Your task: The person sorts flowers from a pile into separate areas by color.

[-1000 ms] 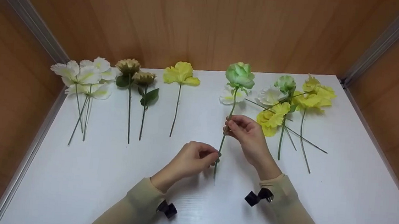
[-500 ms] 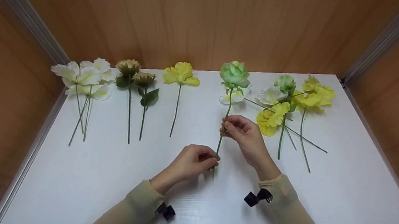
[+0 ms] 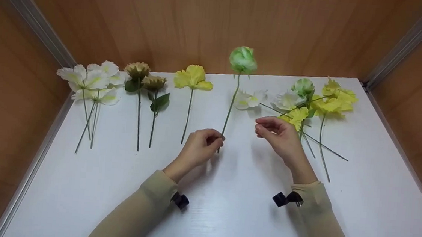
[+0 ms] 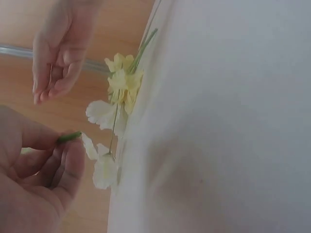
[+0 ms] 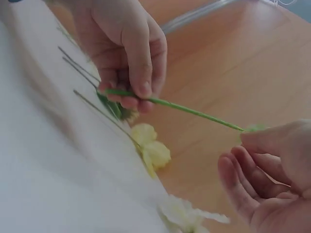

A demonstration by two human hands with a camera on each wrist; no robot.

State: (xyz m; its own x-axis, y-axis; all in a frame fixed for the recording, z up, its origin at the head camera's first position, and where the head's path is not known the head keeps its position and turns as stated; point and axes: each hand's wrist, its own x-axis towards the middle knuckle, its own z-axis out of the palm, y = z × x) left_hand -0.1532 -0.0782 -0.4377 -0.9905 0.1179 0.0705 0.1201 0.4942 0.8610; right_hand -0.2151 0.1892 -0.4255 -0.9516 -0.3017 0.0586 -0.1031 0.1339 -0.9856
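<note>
My left hand (image 3: 201, 148) pinches the lower stem of a green artificial rose (image 3: 243, 60) between thumb and fingers. The bloom stands up and away from me, overlapping the back wall in the head view. A short stem end (image 4: 69, 137) pokes out of the grip in the left wrist view. To the right, my right hand (image 3: 279, 137) is off the stem, its fingers loosely bent with nothing between them. In the right wrist view the green stem (image 5: 194, 111) runs from the left hand toward the right fingertips, which overlap the bloom there.
White flowers (image 3: 95, 79) lie at the far left of the white table (image 3: 114, 201), beside two brownish flowers (image 3: 137, 71) and a yellow one (image 3: 193, 77). A white flower (image 3: 249, 100) lies behind the hands. Yellow, white and green flowers (image 3: 335, 100) overlap at the right. Wooden walls (image 3: 218, 25) enclose the table.
The right hand has let go of the rose stem and moved right. The left hand, still pinching the stem, has moved forward and slightly left, carrying the rose farther up in view.
</note>
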